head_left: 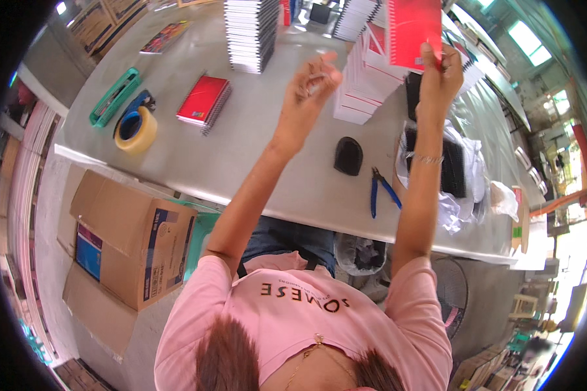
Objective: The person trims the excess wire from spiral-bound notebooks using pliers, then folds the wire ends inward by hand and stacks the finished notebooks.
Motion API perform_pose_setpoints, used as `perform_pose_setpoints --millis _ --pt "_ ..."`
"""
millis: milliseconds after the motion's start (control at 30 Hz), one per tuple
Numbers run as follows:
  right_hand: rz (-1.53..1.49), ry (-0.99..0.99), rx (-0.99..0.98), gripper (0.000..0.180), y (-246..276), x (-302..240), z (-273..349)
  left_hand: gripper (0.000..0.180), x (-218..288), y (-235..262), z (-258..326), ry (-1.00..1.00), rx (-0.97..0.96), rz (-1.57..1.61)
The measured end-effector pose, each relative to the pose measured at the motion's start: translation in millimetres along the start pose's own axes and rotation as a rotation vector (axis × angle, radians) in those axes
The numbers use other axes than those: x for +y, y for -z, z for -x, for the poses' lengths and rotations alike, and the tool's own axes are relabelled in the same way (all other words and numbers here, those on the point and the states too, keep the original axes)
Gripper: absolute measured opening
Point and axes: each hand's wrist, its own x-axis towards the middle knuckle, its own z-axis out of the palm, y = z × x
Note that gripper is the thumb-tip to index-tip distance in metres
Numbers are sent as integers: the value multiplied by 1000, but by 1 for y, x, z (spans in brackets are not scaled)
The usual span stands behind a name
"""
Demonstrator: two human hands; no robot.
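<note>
My right hand pinching red notebook by lower edge, held up over white stack. My left hand raised beside it, fingers curled loose, nothing gripped. Blue pliers parked near table edge, within reach.

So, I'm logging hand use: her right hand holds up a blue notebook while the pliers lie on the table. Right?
Not quite: in the head view the notebook in her right hand is red, not blue. The pliers do lie on the table.
</note>
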Motion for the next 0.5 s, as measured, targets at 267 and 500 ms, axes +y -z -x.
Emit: perform_pose_setpoints --millis 267,500 --pt "-120 -206 -222 23 9 -35 123 36 19 7 5 -96 -142 -178" --pt "1309 -398 96 30 223 82 116 16 35 56 40 118 -513 -968"
